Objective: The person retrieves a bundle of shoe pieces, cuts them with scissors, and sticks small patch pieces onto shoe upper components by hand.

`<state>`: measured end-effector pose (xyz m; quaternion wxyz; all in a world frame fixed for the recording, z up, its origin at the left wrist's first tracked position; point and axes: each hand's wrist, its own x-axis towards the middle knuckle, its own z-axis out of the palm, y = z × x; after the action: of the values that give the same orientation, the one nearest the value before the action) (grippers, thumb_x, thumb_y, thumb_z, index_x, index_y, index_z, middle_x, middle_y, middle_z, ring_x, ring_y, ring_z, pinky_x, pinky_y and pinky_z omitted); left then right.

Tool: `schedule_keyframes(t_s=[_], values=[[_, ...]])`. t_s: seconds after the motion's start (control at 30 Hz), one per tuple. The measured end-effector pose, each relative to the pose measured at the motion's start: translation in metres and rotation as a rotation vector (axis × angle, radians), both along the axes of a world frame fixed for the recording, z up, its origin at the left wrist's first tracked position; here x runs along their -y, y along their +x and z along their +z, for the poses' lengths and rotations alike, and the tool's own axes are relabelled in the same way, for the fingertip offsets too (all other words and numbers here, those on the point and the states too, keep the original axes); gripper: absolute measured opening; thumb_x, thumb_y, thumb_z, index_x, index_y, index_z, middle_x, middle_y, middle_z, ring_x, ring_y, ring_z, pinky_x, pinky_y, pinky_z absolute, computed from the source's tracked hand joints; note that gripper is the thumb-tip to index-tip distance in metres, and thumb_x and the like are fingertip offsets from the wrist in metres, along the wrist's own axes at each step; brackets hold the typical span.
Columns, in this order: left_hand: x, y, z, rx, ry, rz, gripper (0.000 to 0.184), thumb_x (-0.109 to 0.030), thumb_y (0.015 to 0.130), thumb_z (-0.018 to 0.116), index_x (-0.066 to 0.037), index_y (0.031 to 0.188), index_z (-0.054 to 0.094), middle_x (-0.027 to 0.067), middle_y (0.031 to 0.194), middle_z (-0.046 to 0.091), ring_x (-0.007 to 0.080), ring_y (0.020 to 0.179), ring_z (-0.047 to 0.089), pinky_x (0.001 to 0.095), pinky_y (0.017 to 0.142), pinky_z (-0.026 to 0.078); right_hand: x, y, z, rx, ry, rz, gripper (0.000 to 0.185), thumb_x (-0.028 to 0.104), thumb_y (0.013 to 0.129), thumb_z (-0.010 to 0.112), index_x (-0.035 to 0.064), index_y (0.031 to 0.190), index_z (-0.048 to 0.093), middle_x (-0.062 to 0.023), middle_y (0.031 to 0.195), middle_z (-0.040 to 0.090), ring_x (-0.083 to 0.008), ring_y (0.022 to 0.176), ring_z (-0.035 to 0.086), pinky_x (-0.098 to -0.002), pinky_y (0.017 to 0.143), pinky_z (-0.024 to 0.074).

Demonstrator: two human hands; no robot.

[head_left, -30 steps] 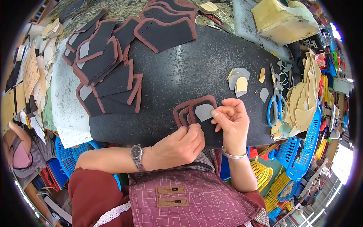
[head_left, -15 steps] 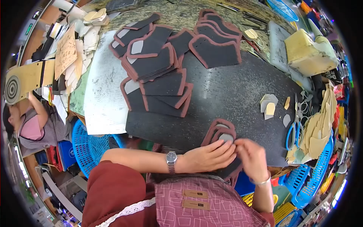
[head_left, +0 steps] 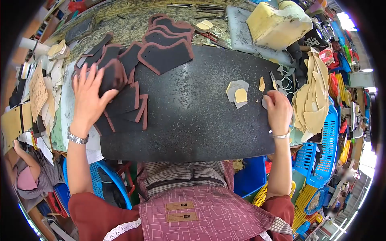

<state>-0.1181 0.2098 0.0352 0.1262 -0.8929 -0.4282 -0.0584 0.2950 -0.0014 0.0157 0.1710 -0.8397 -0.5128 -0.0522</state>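
My left hand is spread open over a stack of black shaped pieces with reddish-brown edging on the left of the dark work board. Beneath its fingers and thumb the topmost piece looks blurred. My right hand rests at the board's right side, fingers curled downward. Whatever lies under its palm is hidden. By its fingertips are a small grey piece and pointed metal tips. Small grey and cream patches lie left of that hand.
More edged black pieces overlap at the back. A yellowish block stands on a pale slab at back right. Cream cut pieces pile up beside a blue basket. Another person's arm shows at far left.
My hands have parted: the left moved to the stack, the right to the board's right side. The edged pieces and grey patch they handled have left the front edge. The view has shifted right.
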Motion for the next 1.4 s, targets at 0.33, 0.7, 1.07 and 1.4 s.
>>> schedule_keyframes(t_s=[0.33,0.7,1.07,1.4], values=[[-0.022,0.138,-0.039,0.141,-0.197,-0.507,0.020,-0.012,0.076,0.064,-0.001,0.093,0.060,0.0112,0.095,0.062,0.0278,0.091,0.058,0.0356,0.078,0.049,0.013,0.031,0.003,-0.178,-0.243,0.019,0.027,0.012,0.070,0.068,0.0013,0.092,0.056,-0.0160,0.100,0.059,-0.0317,0.082,0.059,-0.0377,0.071,0.0450],[0.147,0.110,-0.030,0.357,-0.215,-1.006,0.024,-0.016,0.068,0.067,-0.001,0.086,0.061,0.0136,0.088,0.060,0.0246,0.076,0.060,0.0350,0.063,0.051,0.045,-0.042,0.027,-1.110,0.292,-0.156,0.039,-0.005,0.080,0.059,-0.0006,0.116,0.048,-0.0055,0.083,0.060,-0.0127,0.071,0.060,-0.0235,0.063,0.0509],[0.191,0.109,-0.001,1.168,-1.788,-0.147,0.018,-0.009,0.082,0.067,0.000,0.096,0.065,0.0091,0.094,0.066,0.0154,0.081,0.062,0.0277,0.073,0.050,0.084,-0.158,0.030,-1.469,0.353,0.246,0.039,-0.017,0.072,0.064,0.0050,0.085,0.035,-0.0100,0.078,0.054,-0.0142,0.074,0.060,-0.0245,0.063,0.0489],[0.154,0.093,-0.002,1.012,-2.545,0.168,0.047,-0.004,0.086,0.057,0.000,0.128,0.037,0.0077,0.077,0.064,0.0099,0.061,0.061,0.0227,0.056,0.050,0.095,-0.114,0.037,-0.566,-0.219,0.589,0.017,0.011,0.071,0.072,0.0080,0.085,0.063,-0.0047,0.057,0.056,-0.0207,0.045,0.052,-0.0302,0.043,0.0392]])
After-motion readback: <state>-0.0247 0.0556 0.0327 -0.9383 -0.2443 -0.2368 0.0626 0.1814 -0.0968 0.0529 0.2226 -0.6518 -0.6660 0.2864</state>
